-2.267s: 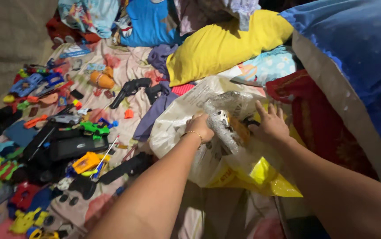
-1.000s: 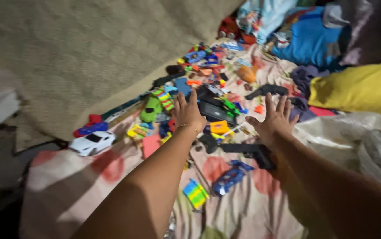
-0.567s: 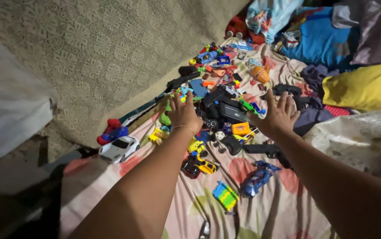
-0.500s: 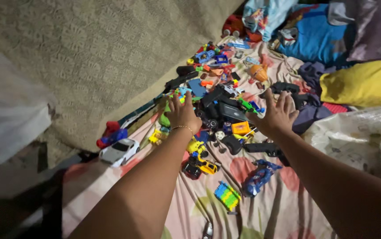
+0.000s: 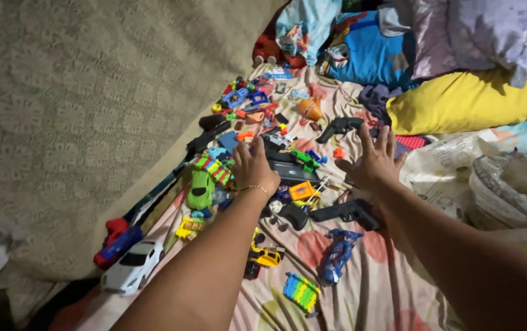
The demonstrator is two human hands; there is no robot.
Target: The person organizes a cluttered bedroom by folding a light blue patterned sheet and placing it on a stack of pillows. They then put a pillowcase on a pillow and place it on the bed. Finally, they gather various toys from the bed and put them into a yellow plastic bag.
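Both bare hands reach out over a scatter of small plastic toys spread on a pale floral bedsheet point(image 5: 392, 288). The left hand point(image 5: 253, 168), with a thin gold bracelet at the wrist, lies palm down with its fingers loosely spread; it rests on or just above the middle of the toy pile, near a flat dark grey toy block point(image 5: 294, 171), and whether it actually touches anything cannot be told. It grasps nothing. The right hand point(image 5: 372, 160) is open too, fingers fanned wide and pointing far, hovering over the sheet to the right of the pile and holding nothing. Just near of it lies a black plastic toy pistol point(image 5: 344, 213), and far of it a second dark toy pistol point(image 5: 338, 127) beside a small orange plastic cup point(image 5: 310, 109). Left of the left hand sit a green toy car point(image 5: 200, 189) and a striped multicoloured toy piece point(image 5: 213, 170). Nearer lie a small yellow toy car point(image 5: 265, 255), a blue toy figure point(image 5: 336, 260) and a rainbow-striped toy block point(image 5: 300, 291). At the near left edge of the sheet rest a white toy car point(image 5: 132, 267) and a red and blue toy point(image 5: 116, 239), against a beige patterned upholstered surface point(image 5: 73, 110). On the right stand a crumpled clear plastic bag point(image 5: 490, 190) and, farther off, a yellow pillow point(image 5: 472, 101).
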